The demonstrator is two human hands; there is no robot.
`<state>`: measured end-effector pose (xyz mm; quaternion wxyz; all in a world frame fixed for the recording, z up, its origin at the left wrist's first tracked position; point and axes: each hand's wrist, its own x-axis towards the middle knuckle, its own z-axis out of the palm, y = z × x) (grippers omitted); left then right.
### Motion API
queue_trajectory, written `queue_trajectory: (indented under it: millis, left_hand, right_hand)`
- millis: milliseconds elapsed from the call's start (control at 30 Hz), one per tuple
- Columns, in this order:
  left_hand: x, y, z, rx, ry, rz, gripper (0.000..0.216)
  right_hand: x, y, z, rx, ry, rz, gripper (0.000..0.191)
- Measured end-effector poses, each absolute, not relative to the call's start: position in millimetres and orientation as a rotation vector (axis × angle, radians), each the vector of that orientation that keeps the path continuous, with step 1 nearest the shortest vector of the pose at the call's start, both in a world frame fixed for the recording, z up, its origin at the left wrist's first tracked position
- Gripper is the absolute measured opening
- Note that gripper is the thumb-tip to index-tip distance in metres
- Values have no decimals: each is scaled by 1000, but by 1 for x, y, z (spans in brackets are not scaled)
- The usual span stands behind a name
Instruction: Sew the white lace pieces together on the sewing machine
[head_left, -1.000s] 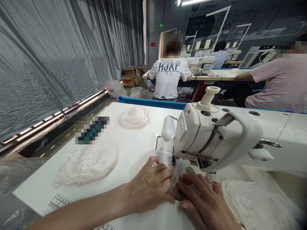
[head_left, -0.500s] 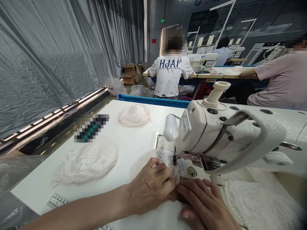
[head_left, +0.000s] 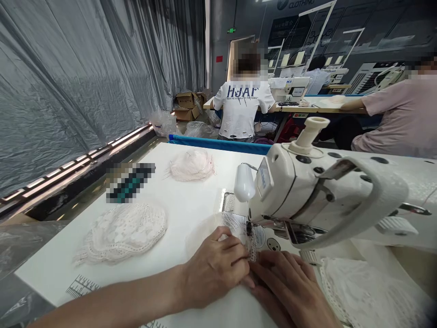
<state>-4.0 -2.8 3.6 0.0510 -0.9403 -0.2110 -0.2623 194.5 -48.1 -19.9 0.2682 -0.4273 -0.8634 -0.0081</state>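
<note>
Taking the sewing machine (head_left: 283, 182) as our landmark, we begin well to its left, where a white lace pile (head_left: 126, 230) lies on the table (head_left: 191, 205). Its loose edges could catch on our left forearm (head_left: 146, 289) if we swung it outward. Behind that pile, also left of the machine, is a dark object (head_left: 131, 182), too pixelated to name. Closer to the machine but farther back sits a pale pink bundle (head_left: 193, 166); its protruding thread ends might tangle if dragged.

Just left of the machine's near end, our left hand (head_left: 218, 264) curls its fingers down on the lace piece (head_left: 234, 223). The fingertips are hidden, so we cannot tell whether it pinches or merely presses. The lace lies at the machine's presser foot (head_left: 249, 228); uneven pull could pucker it or skew its edge, and a forward slip could bring our fingers too close to the foot.

On the machine's near side, our right hand (head_left: 290, 278) lies palm down, fingers bent and tips against the left; we cannot tell whether it grips cloth. Opposing pulls might stretch the openwork. Below the machine's arm, a second lace pile (head_left: 372, 287) could shift if our right wrist brushed it.
</note>
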Motion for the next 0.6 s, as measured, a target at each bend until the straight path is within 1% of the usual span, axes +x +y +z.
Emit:
queue_trajectory:
  millis: [100,233,333,500,600]
  left_hand:
    - [-5,-4,5,-2876,-710,-751,30]
    - [-4,-5,6,-2893,-772,-713,46]
    - [-4,-5,6,-2914,-769,-679,45]
    - [-5,-7,8,-2939,-808,-602,43]
    - [-4,-6,8,-2932,-831,-604,44]
  right_hand:
    - [197,-47,-19,-1113,-2361,-55,18]
    - [199,-43,-16,-1005,-2410,-198,20]
    - [200,-42,-12,-989,-2416,-269,24]
    - [204,-41,-8,-966,-2450,-395,44]
    - [205,-39,-10,-1019,-2458,-478,47]
